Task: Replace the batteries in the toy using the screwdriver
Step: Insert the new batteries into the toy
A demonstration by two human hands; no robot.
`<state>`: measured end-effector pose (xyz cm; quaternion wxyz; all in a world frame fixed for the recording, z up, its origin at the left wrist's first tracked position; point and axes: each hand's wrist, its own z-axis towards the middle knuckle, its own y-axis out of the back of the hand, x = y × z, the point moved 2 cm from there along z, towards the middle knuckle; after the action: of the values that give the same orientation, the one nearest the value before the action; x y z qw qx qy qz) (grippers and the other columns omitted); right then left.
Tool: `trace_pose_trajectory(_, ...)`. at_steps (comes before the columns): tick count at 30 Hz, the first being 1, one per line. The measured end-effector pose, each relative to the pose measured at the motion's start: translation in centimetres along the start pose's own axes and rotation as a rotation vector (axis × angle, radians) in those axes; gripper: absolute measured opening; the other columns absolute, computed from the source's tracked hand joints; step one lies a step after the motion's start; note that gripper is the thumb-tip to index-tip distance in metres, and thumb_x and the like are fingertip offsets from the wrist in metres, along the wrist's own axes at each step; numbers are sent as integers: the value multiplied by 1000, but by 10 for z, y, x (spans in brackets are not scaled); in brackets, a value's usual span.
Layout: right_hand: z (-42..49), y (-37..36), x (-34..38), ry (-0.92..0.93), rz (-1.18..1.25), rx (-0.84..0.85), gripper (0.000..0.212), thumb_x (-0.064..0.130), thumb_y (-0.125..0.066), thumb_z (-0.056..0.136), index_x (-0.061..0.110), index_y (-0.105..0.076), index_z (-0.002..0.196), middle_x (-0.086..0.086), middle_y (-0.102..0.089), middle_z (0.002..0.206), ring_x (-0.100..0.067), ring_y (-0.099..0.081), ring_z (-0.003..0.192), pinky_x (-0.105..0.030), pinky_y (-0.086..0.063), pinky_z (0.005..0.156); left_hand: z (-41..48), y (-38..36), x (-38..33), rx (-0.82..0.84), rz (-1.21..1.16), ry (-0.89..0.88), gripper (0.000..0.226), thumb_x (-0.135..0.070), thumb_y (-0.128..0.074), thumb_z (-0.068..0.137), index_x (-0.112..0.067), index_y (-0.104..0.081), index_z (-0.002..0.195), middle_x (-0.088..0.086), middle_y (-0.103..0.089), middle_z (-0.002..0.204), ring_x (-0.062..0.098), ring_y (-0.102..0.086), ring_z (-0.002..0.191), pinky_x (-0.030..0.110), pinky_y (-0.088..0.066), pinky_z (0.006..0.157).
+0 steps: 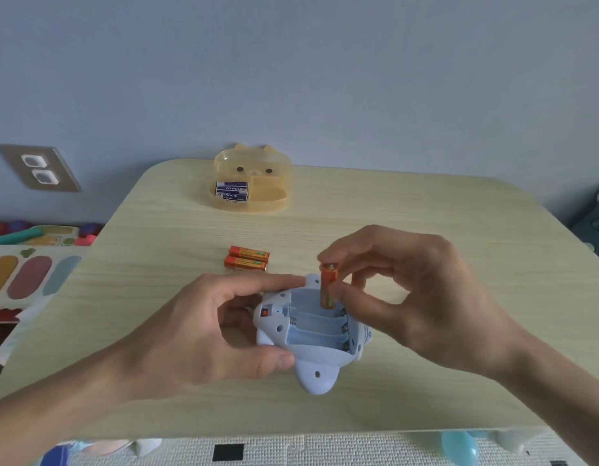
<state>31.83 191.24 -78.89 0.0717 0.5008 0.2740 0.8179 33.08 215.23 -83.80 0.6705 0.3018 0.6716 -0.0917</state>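
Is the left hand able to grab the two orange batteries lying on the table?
Probably yes, but not right now. The left hand is busy holding the blue toy. The two orange batteries lie close beyond its fingers with bare table between, so nothing blocks the way.

head cam | forward-down over table [426, 213] | close above hands | single view
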Motion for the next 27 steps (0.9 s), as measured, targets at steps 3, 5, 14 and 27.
trace_pose_trajectory(3, 3, -6, -1, 71, -148, 23, 21, 3, -80, 87, 13, -72, 104, 10, -77, 96, -11, -76, 90, -31, -59, 75, 1, 0, -1, 0, -2, -10, 70, -7, -94, 75, -40, -70, 132, 0, -80, 126, 21, -76, 117, 40, -57, 104)
trace_pose_trajectory(5, 4, -9, 0, 132, -251, 42, 20, 3, -80, 87, 13, -73, 103, 10, -76, 94, -2, -69, 87, -23, -55, 75, 1, -1, -2, 7, -7, -25, 68, -7, -92, 75, -40, -71, 131, 1, -80, 126, 23, -76, 116, 42, -57, 104)
trace_pose_trajectory(14, 9, -18, -1, 284, -483, 176, 13, 6, -73, 91, 10, -77, 103, -6, -71, 95, -24, -64, 83, -37, -53, 70, 2, -1, 0, 10, -38, -41, 60, -22, -91, 73, -35, -73, 129, 8, -80, 122, 30, -75, 115, 57, -57, 103)
trace_pose_trajectory(27, 9, -8, -10, 237, -486, 242, 20, 26, -66, 97, 20, -83, 107, 3, -73, 112, -12, -69, 89, -31, -56, 71, 0, -1, 3, 1, -41, -92, 60, -8, -88, 78, -36, -74, 130, 3, -81, 123, 23, -76, 116, 35, -61, 100)
